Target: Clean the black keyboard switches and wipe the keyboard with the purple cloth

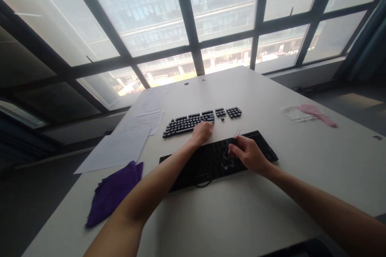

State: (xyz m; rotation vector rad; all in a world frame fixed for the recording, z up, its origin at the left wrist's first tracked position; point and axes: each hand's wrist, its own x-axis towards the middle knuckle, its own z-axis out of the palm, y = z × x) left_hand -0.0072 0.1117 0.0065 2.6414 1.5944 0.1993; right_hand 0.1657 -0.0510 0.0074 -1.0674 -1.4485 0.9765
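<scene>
A black keyboard base [193, 166] lies on the white table [241, 217] in front of me. Beyond it, several black keycaps [188, 122] are laid out in keyboard order, with smaller groups [233, 112] to their right. My left hand [202, 131] is closed, its fingers curled at the near right end of the keycap rows, touching them. My right hand [249, 154] is closed over the keyboard's middle, gripping a thin wire keycap puller [230, 144] whose wire ends stick out toward the window.
White paper sheets [120, 146] lie at the left, with a purple cloth [111, 192] near the left edge. A pink brush [316, 113] on a white cloth lies far right. Large windows [193, 20] stand behind the table.
</scene>
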